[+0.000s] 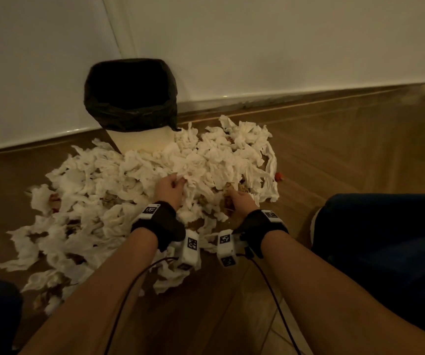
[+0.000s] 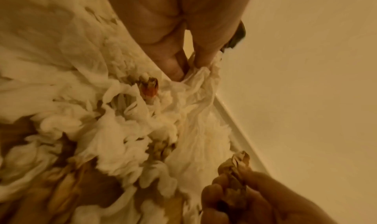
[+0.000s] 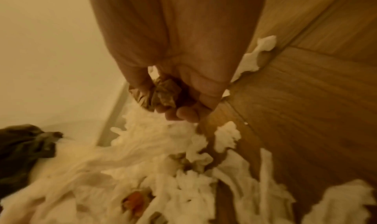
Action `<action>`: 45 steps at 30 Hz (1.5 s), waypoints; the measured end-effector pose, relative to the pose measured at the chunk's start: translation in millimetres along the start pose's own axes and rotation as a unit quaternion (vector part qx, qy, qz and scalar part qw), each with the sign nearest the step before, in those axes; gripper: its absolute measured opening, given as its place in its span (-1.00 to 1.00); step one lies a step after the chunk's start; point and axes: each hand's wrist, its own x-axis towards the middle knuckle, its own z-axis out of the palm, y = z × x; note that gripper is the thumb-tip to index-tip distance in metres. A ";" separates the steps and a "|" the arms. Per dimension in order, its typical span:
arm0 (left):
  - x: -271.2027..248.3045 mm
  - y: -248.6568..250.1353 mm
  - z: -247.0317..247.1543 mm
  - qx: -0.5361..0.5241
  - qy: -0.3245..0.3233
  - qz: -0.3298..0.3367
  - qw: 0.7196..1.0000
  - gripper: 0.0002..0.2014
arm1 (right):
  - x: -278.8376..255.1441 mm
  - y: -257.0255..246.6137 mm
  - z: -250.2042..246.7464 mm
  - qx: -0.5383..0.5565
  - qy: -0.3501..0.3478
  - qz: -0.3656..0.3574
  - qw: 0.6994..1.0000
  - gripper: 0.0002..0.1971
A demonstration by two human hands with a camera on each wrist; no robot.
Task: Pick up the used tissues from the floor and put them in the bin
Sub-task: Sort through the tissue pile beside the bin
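A wide heap of crumpled white tissues (image 1: 119,190), some stained brown and red, covers the wooden floor in front of the bin (image 1: 132,98). The bin is cream with a black liner and stands against the wall. My left hand (image 1: 173,187) pinches a white tissue (image 2: 195,82) at the top of the heap, thumb and fingers (image 2: 173,66) closed on its edge. My right hand (image 1: 237,198) grips a crumpled brown-stained tissue (image 3: 163,93), fingers curled round it, low over the heap's right side.
White wall and skirting (image 1: 257,98) run behind the bin. Bare wooden floor (image 1: 347,155) lies to the right. A small red scrap (image 1: 279,176) sits beside the heap. My dark-clothed knees (image 1: 385,239) flank the arms; cables trail from the wrist cameras.
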 end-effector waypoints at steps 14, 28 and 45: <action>18.6 64.9 -101.1 -0.242 0.107 0.106 0.959 -0.83 | -36.3 -98.6 50.4 0.152 -0.043 -0.149 0.976 -0.70; 73.8 124.3 -166.1 -0.226 0.220 0.188 0.930 -0.80 | -32.1 -228.7 125.7 0.086 -0.044 -0.245 0.965 -0.89; 65.2 83.0 -117.8 -0.159 0.112 0.151 0.969 -0.78 | -14.2 -170.6 72.4 -0.102 0.074 -0.237 0.963 -0.86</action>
